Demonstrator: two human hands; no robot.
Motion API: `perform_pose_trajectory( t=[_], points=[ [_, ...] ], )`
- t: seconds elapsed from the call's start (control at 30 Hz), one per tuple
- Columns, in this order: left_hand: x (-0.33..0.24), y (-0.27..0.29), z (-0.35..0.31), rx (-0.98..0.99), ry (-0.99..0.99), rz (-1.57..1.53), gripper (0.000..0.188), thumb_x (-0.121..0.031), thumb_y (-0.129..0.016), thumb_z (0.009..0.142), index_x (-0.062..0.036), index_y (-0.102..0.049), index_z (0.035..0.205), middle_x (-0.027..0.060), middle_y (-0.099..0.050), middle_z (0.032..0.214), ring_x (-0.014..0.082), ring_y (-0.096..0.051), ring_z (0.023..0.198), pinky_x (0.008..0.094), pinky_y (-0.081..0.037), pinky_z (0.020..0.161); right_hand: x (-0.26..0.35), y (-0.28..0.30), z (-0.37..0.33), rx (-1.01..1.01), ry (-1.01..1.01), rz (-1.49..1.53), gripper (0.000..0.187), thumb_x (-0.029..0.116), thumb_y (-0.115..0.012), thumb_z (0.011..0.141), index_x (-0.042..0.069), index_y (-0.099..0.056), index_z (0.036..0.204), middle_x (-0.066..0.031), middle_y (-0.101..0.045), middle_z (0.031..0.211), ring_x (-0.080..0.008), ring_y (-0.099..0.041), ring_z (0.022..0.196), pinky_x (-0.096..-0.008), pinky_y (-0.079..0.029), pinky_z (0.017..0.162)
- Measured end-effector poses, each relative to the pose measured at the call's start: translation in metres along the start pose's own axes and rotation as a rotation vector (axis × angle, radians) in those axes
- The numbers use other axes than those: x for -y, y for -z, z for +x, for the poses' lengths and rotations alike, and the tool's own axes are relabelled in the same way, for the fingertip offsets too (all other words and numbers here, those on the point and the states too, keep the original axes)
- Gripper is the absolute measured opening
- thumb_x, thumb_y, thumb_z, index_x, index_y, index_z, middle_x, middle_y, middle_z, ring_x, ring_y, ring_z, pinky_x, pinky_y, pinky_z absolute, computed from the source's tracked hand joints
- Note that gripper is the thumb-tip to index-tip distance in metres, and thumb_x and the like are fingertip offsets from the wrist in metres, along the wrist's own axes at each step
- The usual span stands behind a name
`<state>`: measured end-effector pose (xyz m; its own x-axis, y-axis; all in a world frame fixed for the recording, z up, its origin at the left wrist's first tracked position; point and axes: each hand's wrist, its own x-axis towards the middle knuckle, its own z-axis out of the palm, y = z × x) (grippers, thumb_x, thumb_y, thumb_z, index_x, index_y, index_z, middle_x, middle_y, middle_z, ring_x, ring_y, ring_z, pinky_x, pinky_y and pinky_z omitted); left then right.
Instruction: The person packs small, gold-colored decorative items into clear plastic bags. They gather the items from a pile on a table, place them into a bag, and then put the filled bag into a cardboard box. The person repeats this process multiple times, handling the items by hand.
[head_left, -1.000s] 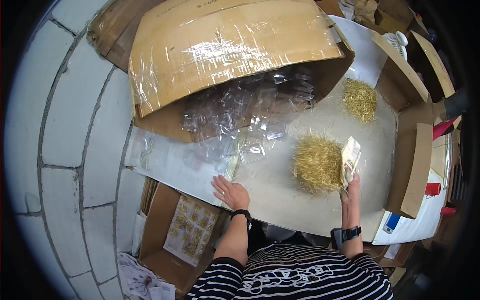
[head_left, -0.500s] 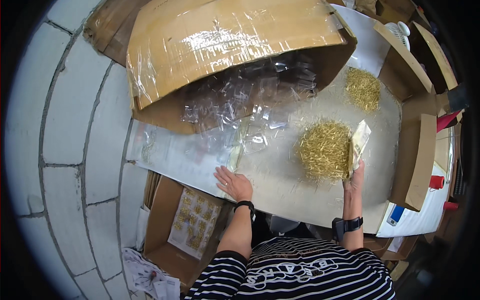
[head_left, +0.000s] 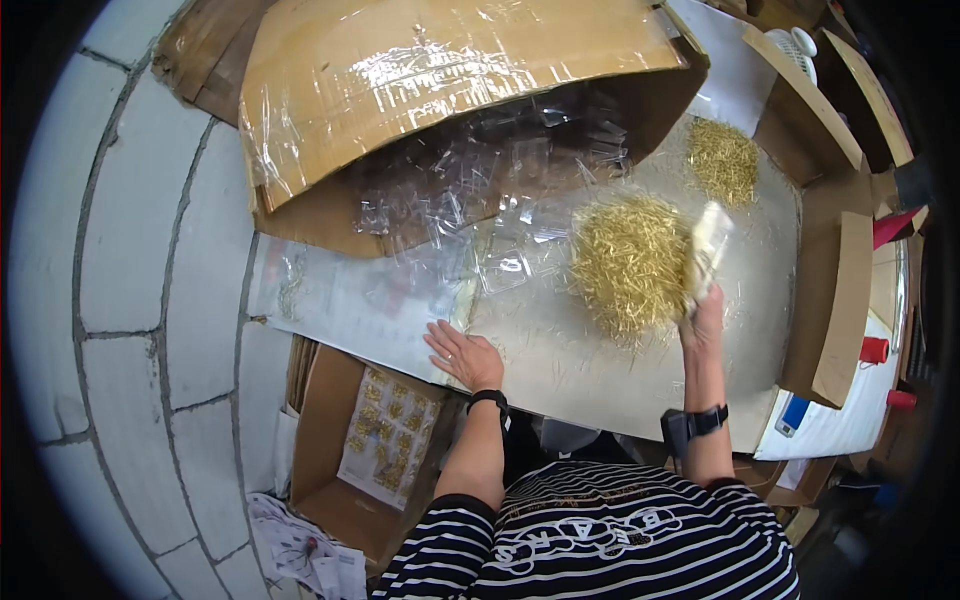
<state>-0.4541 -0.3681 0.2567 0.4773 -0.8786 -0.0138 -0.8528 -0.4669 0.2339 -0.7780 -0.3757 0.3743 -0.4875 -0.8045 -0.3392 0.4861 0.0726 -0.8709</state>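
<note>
My right hand is closed around a pale folded paper, blurred by motion. The paper stands upright against the right side of a large heap of thin gold-coloured metal pins on the tabletop. A smaller heap of the same pins lies farther back to the right. My left hand rests flat with fingers spread near the table's front edge, on the seam beside a whitish sheet. Clear plastic boxes spill toward it from a big tipped carton.
The taped brown carton lies on its side at the back. Cardboard walls border the table on the right. Below the left edge, an open box contains bagged gold pieces. A pale block wall stands at left.
My right hand has moved away from me and slightly left with the paper, and the large pin heap has shifted the same way. My left hand stays in place.
</note>
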Motion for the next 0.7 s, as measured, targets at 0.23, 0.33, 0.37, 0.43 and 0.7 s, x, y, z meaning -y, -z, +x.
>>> perform_pose_trajectory(
  t=[0.23, 0.33, 0.37, 0.43, 0.7],
  points=[
    [0.001, 0.000, -0.001, 0.019, 0.019, 0.024, 0.059, -0.015, -0.041, 0.087, 0.0005, -0.024, 0.142, 0.0173, -0.016, 0.152, 0.0340, -0.009, 0.142, 0.0541, -0.013, 0.111, 0.008, -0.044, -0.018, 0.059, 0.026, -0.062, 0.037, 0.016, -0.069, 0.084, -0.004, -0.056, 0.113, -0.0050, -0.064, 0.094, -0.0105, -0.061, 0.076, -0.0235, -0.050, 0.064],
    [0.003, -0.003, -0.002, 0.005, 0.016, 0.024, 0.060, -0.016, -0.041, 0.087, 0.0006, -0.024, 0.142, 0.0172, -0.017, 0.152, 0.0341, -0.009, 0.142, 0.0541, -0.012, 0.111, 0.019, -0.062, -0.023, 0.077, 0.087, -0.123, 0.029, 0.010, -0.065, 0.085, -0.006, -0.057, 0.109, -0.0082, -0.064, 0.096, -0.0127, -0.063, 0.077, -0.0251, -0.052, 0.066],
    [0.004, -0.003, -0.003, 0.006, 0.015, 0.021, 0.060, -0.016, -0.041, 0.087, 0.0006, -0.024, 0.142, 0.0172, -0.017, 0.152, 0.0342, -0.009, 0.142, 0.0540, -0.011, 0.111, 0.027, -0.064, -0.028, 0.116, 0.083, -0.110, 0.029, 0.009, -0.065, 0.085, -0.006, -0.057, 0.108, -0.0083, -0.064, 0.096, -0.0128, -0.063, 0.077, -0.0252, -0.052, 0.067],
    [0.004, -0.003, -0.001, 0.006, 0.017, 0.014, 0.060, -0.016, -0.041, 0.087, 0.0007, -0.024, 0.142, 0.0172, -0.017, 0.152, 0.0344, -0.009, 0.142, 0.0537, -0.010, 0.111, 0.019, -0.062, -0.019, 0.143, 0.059, -0.084, 0.030, 0.008, -0.065, 0.084, -0.007, -0.056, 0.108, -0.0088, -0.065, 0.096, -0.0132, -0.063, 0.077, -0.0250, -0.052, 0.068],
    [-0.003, 0.001, 0.006, -0.007, 0.016, -0.006, 0.059, -0.014, -0.042, 0.086, 0.0005, -0.026, 0.141, 0.0173, -0.018, 0.152, 0.0348, -0.010, 0.142, 0.0539, -0.012, 0.111, 0.013, -0.097, -0.015, 0.132, 0.109, -0.072, 0.035, 0.011, -0.066, 0.084, -0.007, -0.054, 0.112, -0.0101, -0.063, 0.103, -0.0143, -0.062, 0.080, -0.0286, -0.053, 0.072]
  ],
)
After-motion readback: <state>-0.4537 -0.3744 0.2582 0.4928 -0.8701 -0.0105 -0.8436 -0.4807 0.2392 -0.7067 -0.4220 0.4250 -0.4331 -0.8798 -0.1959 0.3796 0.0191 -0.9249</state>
